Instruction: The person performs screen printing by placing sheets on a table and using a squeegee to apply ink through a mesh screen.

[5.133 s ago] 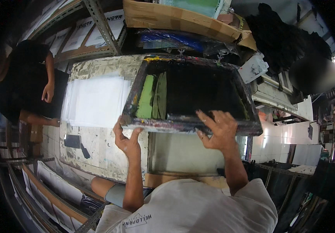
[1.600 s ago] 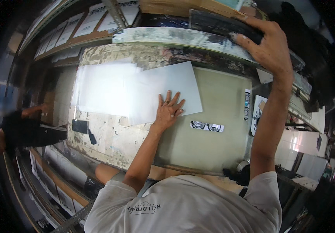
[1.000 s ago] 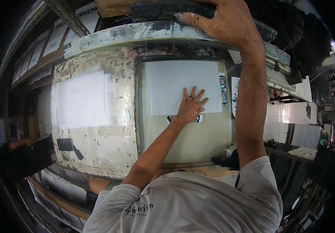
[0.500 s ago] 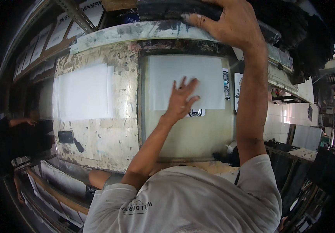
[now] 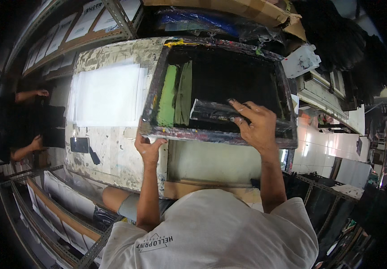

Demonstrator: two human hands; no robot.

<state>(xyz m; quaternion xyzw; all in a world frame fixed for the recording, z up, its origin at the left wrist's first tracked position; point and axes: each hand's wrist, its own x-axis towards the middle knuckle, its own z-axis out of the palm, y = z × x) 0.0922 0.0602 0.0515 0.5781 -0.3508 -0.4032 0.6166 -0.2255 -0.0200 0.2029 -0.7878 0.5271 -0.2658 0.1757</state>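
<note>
A screen-printing frame (image 5: 193, 133) with paint-stained edges and dark mesh lies over the right half of the worktable, slightly askew. Two greenish strips (image 5: 170, 94) run along the left side inside it. My left hand (image 5: 148, 147) grips the near left corner of the frame, its thumb showing in front and the other fingers partly hidden. Across the mesh near the front rail rests a long dark squeegee (image 5: 211, 111). My right hand (image 5: 257, 124) holds its right end, fingers over the top. A pale board (image 5: 211, 163) shows below the frame's near edge.
White sheets (image 5: 106, 96) are stacked on the worn tabletop to the left. A dark phone (image 5: 80, 145) and a small black object (image 5: 95, 157) lie nearer. Shelves with white boxes stand at far left. A person in dark clothes (image 5: 12, 123) is at the left, both hands visible.
The screen frame has come down over the white sheet on the board. My left hand moved from that sheet to the frame's corner; my right hand came down from above to the squeegee.
</note>
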